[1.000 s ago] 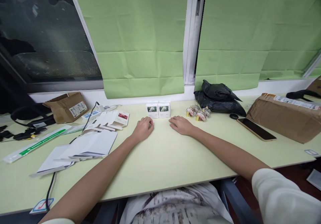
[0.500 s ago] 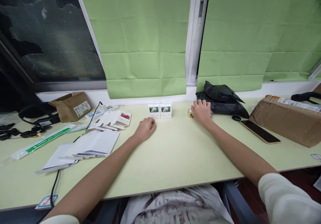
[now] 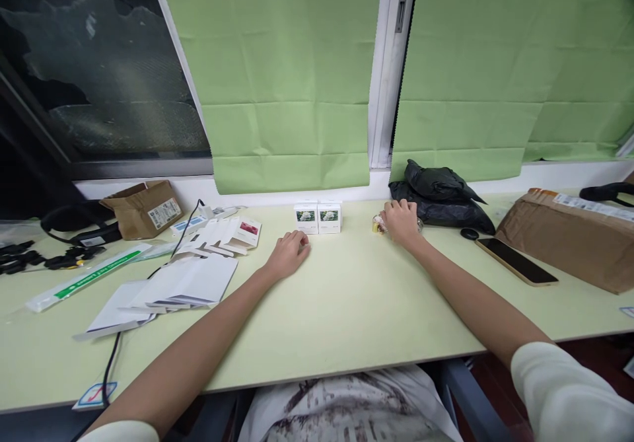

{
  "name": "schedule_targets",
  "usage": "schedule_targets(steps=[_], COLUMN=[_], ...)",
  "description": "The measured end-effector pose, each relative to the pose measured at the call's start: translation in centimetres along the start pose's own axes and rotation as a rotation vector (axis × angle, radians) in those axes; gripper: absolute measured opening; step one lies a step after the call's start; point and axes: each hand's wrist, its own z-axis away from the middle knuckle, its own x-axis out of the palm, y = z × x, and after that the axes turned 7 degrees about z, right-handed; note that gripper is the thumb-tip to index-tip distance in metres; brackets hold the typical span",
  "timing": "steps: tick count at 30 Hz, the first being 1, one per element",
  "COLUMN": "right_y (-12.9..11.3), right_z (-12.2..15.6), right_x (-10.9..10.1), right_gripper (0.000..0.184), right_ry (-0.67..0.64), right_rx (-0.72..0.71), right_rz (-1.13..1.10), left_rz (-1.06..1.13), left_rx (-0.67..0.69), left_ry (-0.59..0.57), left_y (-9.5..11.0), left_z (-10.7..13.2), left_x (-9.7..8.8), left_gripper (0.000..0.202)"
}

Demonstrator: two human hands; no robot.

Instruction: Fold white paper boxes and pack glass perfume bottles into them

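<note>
My left hand (image 3: 289, 252) rests on the pale green table (image 3: 337, 310), fingers curled loosely, just in front of two small white boxes (image 3: 317, 217) with flower pictures. Nothing shows inside it. My right hand (image 3: 402, 222) lies over a cluster of small clear wrapped trinkets (image 3: 378, 224) at the back of the table, fingers bent down around them. Most of the trinkets are hidden under the hand.
Flat white box blanks (image 3: 183, 283) and folded cartons (image 3: 222, 236) lie at left, with a cable (image 3: 111, 363) and a brown cardboard box (image 3: 143, 208). A black bag (image 3: 440, 194), a phone (image 3: 516, 261) and a brown parcel (image 3: 574, 237) sit at right.
My right hand moved from beside the white boxes to the right and back, onto the wrapped trinkets. The left hand stayed where it was.
</note>
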Motion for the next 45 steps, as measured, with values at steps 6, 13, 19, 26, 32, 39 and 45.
schedule_targets(steps=[6,13,19,26,32,39,45], right_y=[-0.2,-0.1,-0.2,-0.5,-0.1,-2.6,-6.7], right_z=[-0.3,-0.6,-0.7,-0.7,-1.2,-0.7,1.5], right_x=[0.2,0.3,0.2,0.0,-1.8,-3.9,-5.7], right_gripper=[0.032,0.028,0.022,0.018,0.023,0.021,0.017], right_ry=[-0.035,-0.063,-0.074,-0.055,0.077,0.170,0.022], right_rx=[0.015,0.003,-0.018,-0.031,0.014,-0.187,-0.434], right_rz=[0.032,0.028,0.017,0.005,-0.040,-0.353,-0.641], left_rz=[0.006,-0.004,-0.001,-0.003,-0.014,0.008,0.014], left_rx=[0.003,-0.001,-0.009,0.004,0.006,-0.008,0.029], left_ry=[0.000,-0.009,-0.020,-0.014,-0.018,-0.015,-0.003], left_y=[-0.1,-0.1,0.0,-0.2,-0.1,0.3,0.2], left_z=[0.0,0.0,0.0,0.0,-0.1,0.0,0.0], left_x=[0.1,0.0,0.0,0.0,0.0,-0.3,-0.4], left_gripper=[0.010,0.012,0.011,0.011,0.012,0.017,0.028])
